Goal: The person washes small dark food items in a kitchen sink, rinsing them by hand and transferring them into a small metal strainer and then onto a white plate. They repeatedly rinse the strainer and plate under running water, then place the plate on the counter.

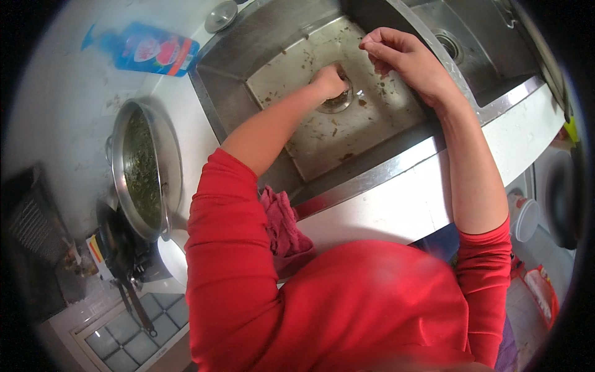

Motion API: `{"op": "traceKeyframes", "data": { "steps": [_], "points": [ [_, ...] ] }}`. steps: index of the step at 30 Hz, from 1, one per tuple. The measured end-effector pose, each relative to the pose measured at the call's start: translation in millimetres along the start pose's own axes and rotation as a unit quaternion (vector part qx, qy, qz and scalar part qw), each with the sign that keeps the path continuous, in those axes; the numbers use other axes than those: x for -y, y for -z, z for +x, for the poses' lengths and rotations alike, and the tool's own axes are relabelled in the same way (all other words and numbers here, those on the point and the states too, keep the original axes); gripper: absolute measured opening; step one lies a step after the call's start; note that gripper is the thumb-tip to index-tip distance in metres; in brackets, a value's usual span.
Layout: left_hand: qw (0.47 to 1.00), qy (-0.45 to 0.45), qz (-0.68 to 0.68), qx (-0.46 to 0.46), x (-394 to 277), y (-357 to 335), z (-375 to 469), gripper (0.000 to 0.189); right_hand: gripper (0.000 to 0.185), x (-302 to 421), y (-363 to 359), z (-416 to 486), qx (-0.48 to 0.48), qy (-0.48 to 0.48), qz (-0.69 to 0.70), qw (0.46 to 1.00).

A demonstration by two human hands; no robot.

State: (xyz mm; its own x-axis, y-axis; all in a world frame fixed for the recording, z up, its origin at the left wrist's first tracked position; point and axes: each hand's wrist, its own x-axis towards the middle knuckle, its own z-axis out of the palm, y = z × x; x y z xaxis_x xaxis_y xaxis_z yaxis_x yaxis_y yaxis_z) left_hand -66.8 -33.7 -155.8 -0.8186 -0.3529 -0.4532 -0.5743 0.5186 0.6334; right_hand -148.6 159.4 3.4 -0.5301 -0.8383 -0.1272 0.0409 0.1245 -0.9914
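My left hand (331,81) reaches down to the round drain (335,106) in the floor of a stainless steel sink basin (288,74). Its fingertips are at the drain opening and mostly hidden, so its grip does not show. Bits of wet green and brown plant scraps (334,132) are scattered over the basin floor around it. Above the basin's right part, apart from the floor, is my right hand (402,58), fingers curled and thumb close to the index finger. Whether anything small is between those fingertips cannot be made out.
A second basin (469,46) adjoins on the right. Left of the sink stands a metal pot (116,153) of dark leafy greens. A blue pump bottle (155,50) and a metal lid (221,16) are by the rim. A pink cloth (284,223) hangs over the counter's front edge.
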Motion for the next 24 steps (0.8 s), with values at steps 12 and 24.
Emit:
{"op": "traceKeyframes", "data": {
  "steps": [12,24],
  "points": [
    [0.909,-0.007,-0.405,0.1,-43,38,-50,0.018,0.018,3,0,0,0.001,-0.008,-0.003,1.0],
    [0.794,-0.089,-0.581,0.154,-97,74,-108,0.03,0.008,-10,2,4,-0.023,0.036,-0.104,0.994]
  ]
}}
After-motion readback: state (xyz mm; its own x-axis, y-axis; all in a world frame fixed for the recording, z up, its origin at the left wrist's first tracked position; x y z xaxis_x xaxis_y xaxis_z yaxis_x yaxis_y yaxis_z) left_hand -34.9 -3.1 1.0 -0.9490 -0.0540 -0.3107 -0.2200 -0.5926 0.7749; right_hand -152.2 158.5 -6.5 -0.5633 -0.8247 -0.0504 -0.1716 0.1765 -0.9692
